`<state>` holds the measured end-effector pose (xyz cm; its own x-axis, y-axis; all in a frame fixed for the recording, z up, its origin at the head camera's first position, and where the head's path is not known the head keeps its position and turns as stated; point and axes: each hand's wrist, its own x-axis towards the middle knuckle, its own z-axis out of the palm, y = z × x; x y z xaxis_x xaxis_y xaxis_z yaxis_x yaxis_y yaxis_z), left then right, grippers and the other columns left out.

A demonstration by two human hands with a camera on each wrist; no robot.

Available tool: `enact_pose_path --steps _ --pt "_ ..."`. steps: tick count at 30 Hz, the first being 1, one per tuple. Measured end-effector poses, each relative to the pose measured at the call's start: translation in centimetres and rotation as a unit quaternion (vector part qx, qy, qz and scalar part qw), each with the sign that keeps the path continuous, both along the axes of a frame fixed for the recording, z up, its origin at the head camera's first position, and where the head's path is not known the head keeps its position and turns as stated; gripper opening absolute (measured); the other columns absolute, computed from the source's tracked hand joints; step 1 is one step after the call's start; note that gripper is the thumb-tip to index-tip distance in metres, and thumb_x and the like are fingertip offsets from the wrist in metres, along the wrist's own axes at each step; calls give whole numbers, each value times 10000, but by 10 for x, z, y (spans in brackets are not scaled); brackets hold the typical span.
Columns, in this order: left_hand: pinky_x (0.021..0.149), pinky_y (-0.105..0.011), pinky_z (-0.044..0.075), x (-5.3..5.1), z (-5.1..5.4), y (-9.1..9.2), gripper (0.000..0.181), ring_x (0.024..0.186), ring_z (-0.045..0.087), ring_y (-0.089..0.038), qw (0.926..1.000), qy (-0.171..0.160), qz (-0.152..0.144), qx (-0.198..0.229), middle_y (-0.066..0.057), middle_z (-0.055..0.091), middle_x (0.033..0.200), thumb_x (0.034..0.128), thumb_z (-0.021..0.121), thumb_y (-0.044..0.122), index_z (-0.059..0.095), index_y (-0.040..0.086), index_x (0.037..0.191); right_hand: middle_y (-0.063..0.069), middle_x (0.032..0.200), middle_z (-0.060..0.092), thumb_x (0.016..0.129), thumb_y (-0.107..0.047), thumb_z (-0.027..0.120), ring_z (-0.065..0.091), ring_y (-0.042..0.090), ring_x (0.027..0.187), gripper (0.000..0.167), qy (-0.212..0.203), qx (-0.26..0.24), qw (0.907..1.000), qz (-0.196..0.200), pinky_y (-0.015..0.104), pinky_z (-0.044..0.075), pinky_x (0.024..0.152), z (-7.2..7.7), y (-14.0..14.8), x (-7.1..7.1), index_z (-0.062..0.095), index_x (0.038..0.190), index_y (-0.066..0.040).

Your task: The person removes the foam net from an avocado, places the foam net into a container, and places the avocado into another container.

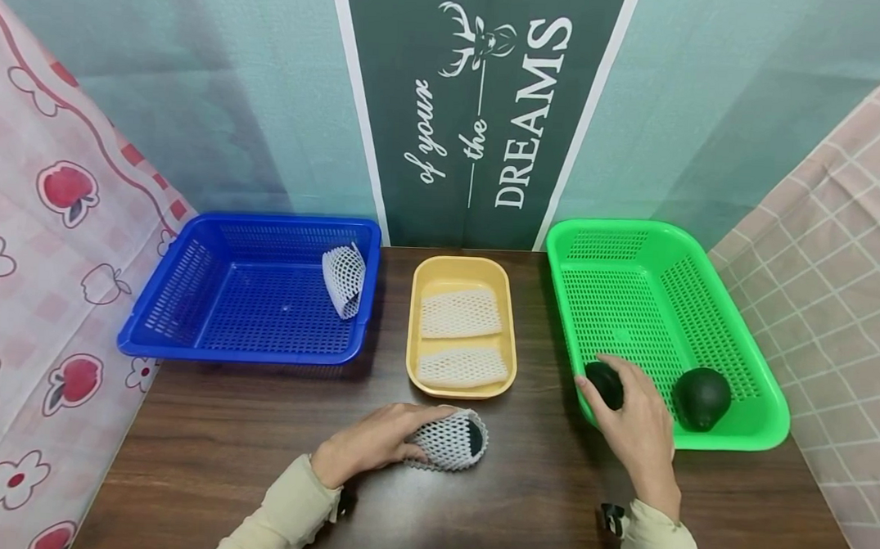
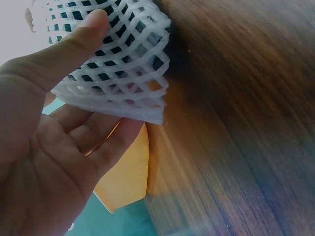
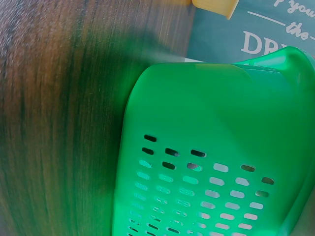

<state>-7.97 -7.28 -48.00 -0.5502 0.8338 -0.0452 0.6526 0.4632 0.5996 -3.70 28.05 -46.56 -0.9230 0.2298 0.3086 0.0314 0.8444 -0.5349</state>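
In the head view my left hand [image 1: 377, 440] grips a white foam net sleeve [image 1: 443, 442] with a dark avocado [image 1: 475, 436] inside it, low over the table. The left wrist view shows the thumb across the foam mesh and dark fruit through its gaps. My right hand [image 1: 640, 426] reaches over the near left corner of the green basket [image 1: 761, 428] and grasps another dark avocado [image 1: 603, 386]. A further avocado [image 1: 702, 399] lies in that basket, right of the hand. The right wrist view is mostly filled by the basket's wall [image 3: 211, 113], which hides the fingers.
A yellow tray [image 1: 413, 331] with two flat foam net sleeves [image 1: 460, 312] stands mid-table. At the left, the blue basket [image 1: 245, 354] holds a foam net sleeve [image 1: 344, 280] with something dark in it. Hung cloths border the brown table [image 1: 533, 508] at the back and sides.
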Motion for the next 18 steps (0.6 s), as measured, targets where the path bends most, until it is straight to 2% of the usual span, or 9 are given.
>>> enact_pose_path --steps 10,18 --pt "1012 -345 509 -1 -3 2 699 1170 646 -209 9996 278 100 -43 -78 642 1338 812 770 232 495 67 1433 179 1304 622 891 -371 725 573 417 1174 476 9 6 10000 3 609 459 845 -1 0 0 631 1281 -116" --pt "995 -348 516 0 -5 3 684 1125 658 -203 9991 295 263 -146 -80 679 1251 791 785 255 534 68 1400 177 1303 624 891 -376 723 576 415 1177 474 16 33 10000 -16 615 462 838 -1 0 0 634 1279 -120"
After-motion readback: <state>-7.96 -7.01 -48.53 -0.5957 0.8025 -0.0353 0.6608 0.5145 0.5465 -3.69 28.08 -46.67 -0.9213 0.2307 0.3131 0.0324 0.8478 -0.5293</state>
